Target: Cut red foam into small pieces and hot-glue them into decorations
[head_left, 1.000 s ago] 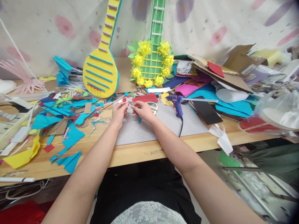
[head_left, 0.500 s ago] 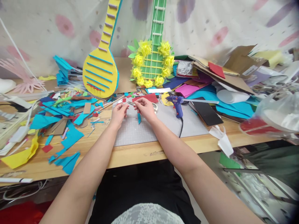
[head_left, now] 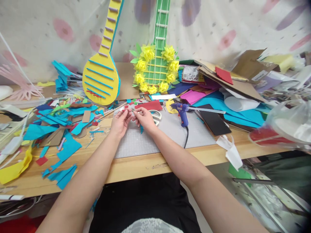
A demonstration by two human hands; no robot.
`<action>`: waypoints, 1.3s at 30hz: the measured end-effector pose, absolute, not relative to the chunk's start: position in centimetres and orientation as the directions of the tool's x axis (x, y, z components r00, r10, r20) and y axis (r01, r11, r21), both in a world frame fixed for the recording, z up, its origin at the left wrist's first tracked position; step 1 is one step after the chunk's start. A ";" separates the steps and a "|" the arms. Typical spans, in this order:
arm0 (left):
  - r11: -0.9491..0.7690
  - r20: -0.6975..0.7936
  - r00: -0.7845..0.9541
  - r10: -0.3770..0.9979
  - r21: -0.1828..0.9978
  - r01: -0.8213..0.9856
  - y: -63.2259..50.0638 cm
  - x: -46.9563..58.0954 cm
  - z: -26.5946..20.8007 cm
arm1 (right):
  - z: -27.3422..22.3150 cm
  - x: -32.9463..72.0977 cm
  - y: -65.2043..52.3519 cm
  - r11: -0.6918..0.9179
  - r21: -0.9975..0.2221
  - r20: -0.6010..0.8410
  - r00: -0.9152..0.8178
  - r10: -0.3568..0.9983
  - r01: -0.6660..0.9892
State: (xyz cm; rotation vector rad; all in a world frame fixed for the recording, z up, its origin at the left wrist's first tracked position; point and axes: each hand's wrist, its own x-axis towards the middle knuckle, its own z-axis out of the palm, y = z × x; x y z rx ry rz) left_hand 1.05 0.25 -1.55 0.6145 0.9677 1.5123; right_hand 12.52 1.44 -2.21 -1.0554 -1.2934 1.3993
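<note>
My left hand [head_left: 120,123] is closed in a pinch over the grey cutting mat [head_left: 155,142], with a small red piece [head_left: 126,110] at its fingertips. Close on its right, my right hand [head_left: 145,119] has thumb and fingers pressed together; whatever is between them is too small to make out. Scissors with white handles [head_left: 157,117] lie on the mat just behind my right hand, their blades mostly hidden by it. A narrow blue scrap [head_left: 142,129] shows below the right fingers. Behind the hands lies a flat red sheet [head_left: 149,105].
A yellow paper lute [head_left: 100,77] and a green one with yellow flowers [head_left: 157,69] stand at the back. Right of the hands lie a blue glue gun [head_left: 181,113] and a black phone [head_left: 215,119]. Blue scraps [head_left: 70,147] litter the left; a plastic tub [head_left: 279,126] stands right.
The view has shifted slightly, so things sit a little further left. My left hand has turned, showing more of its fingers, and more of the scissors' handles is uncovered.
</note>
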 end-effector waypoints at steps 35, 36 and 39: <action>-0.130 0.471 -0.228 0.852 0.613 0.780 3.2 -5.6 -1.8 | -1.7 14.9 1.9 0.265 -0.468 0.203 -0.190 0.961 0.843; -0.129 0.474 -0.241 0.847 0.622 0.772 3.3 -5.6 -1.8 | -1.7 15.1 2.0 0.258 -0.447 0.208 -0.181 0.961 0.856; -0.143 0.480 -0.261 0.837 0.654 0.743 3.4 -5.5 -2.0 | -1.6 16.2 2.6 0.244 -0.433 0.207 -0.168 0.964 0.868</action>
